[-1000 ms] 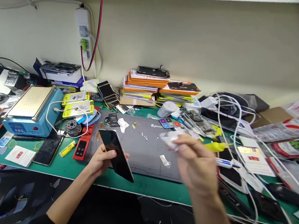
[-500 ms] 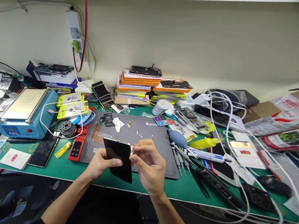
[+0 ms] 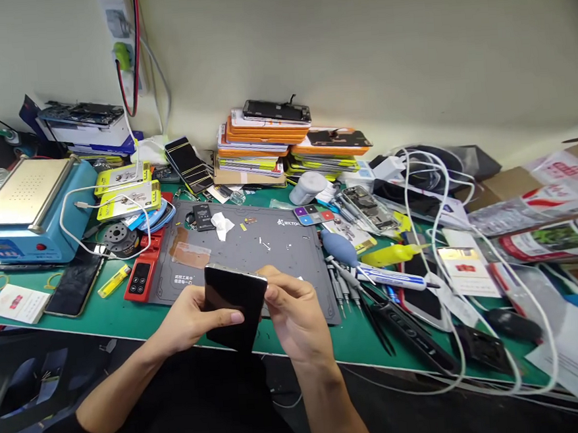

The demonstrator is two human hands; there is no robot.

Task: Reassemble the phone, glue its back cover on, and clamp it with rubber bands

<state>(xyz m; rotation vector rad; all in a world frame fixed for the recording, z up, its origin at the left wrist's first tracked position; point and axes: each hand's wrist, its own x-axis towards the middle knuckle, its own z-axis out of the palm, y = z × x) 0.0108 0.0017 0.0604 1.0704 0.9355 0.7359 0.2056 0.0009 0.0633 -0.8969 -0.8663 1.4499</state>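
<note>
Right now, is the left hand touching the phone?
Touching. The head view shows the left hand holding the phone, its thumb lying across the dark face.

Phone-repair workshop. Green worktop is carrying a grey mat with a loose battery lying on it; slim screwdrivers are sitting beside a blue blower bulb; an opened handset is showing its innards; a blue plate-topped machine is standing left; flat packages are lying stacked behind.
</note>
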